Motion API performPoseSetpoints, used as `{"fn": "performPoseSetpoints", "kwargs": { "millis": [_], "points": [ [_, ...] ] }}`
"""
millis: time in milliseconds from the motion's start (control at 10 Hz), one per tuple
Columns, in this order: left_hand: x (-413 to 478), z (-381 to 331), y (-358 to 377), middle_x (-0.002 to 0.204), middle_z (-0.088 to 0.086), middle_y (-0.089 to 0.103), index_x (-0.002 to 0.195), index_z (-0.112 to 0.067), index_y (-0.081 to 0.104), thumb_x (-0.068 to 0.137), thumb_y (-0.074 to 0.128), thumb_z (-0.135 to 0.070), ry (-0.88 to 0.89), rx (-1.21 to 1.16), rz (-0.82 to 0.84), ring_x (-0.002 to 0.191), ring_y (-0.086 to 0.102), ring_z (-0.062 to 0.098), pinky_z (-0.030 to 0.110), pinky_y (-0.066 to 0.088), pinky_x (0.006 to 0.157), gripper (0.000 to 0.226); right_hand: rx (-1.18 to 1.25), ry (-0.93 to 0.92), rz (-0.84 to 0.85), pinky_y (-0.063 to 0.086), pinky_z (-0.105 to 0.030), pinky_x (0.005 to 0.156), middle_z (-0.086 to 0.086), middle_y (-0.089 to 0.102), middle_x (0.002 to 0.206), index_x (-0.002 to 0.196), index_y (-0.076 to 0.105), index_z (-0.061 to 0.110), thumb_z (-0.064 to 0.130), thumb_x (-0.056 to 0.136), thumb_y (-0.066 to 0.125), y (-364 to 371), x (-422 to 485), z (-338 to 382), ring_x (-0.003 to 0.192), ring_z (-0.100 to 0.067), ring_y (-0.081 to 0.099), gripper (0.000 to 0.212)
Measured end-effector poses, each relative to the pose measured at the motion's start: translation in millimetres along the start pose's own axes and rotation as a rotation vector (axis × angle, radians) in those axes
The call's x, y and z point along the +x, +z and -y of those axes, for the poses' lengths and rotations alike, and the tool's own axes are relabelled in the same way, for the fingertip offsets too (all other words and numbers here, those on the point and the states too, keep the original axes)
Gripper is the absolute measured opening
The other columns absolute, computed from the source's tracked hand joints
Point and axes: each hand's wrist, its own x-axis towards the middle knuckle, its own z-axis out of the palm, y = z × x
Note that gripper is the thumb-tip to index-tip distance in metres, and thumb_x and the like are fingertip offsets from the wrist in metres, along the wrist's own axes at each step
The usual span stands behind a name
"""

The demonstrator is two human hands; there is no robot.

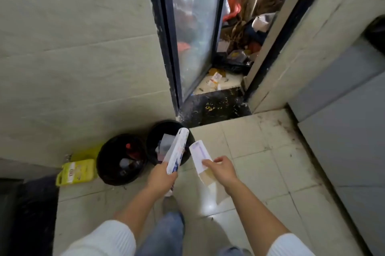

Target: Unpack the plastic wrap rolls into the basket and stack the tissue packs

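I stand over a tiled floor, looking down. My left hand point(161, 178) grips a long white wrapper or box with blue print point(177, 151), angled up over the right black bin point(166, 130). My right hand point(221, 169) pinches a flat white and tan piece of packaging point(200, 156) just right of that bin. No basket or tissue packs are in view.
Two black round bins stand against the wall; the left bin point(119, 160) holds bottles, the right one paper scraps. A yellow jug point(78, 171) lies to their left. An open glass door point(193, 32) leads to a cluttered room. A grey panel point(343, 130) lines the right.
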Motion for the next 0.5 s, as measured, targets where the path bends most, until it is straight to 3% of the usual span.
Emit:
{"fn": "performPoseSetpoints", "kwargs": {
  "millis": [200, 400, 500],
  "points": [
    [83, 36, -25, 0.111, 0.012, 0.068, 0.121, -0.015, 0.057, 0.087, 0.056, -0.017, -0.094, -0.102, 0.043, 0.09, 0.062, 0.025, 0.026, 0.041, 0.071, 0.034, -0.035, 0.063, -0.01, 0.05, -0.034, 0.078, -0.01, 0.068, 0.099, 0.099, 0.065, 0.006, 0.033, 0.077, 0.073, 80, 70, 23, 0.091, -0.027, 0.065, 0.035],
    [173, 73, -7, 0.126, 0.006, 0.062, 0.139, -0.031, 0.04, 0.088, 0.052, -0.018, -0.089, -0.155, 0.026, 0.106, 0.062, 0.027, 0.029, 0.049, 0.083, 0.055, -0.121, 0.09, 0.042, 0.05, -0.034, 0.074, -0.016, 0.07, 0.094, 0.094, 0.07, 0.005, 0.032, 0.083, 0.063, 140, 156, 16, 0.081, -0.026, 0.062, 0.03],
    [214, 93, 10, 0.134, 0.007, 0.056, 0.149, -0.036, 0.02, 0.091, 0.051, -0.022, -0.117, -0.242, 0.026, 0.112, 0.059, 0.03, 0.03, 0.047, 0.085, 0.067, -0.189, 0.074, 0.068, 0.047, -0.033, 0.071, -0.009, 0.065, 0.1, 0.105, 0.067, 0.01, 0.037, 0.086, 0.062, 162, 193, 12, 0.084, -0.022, 0.058, 0.033]
  ]
}}
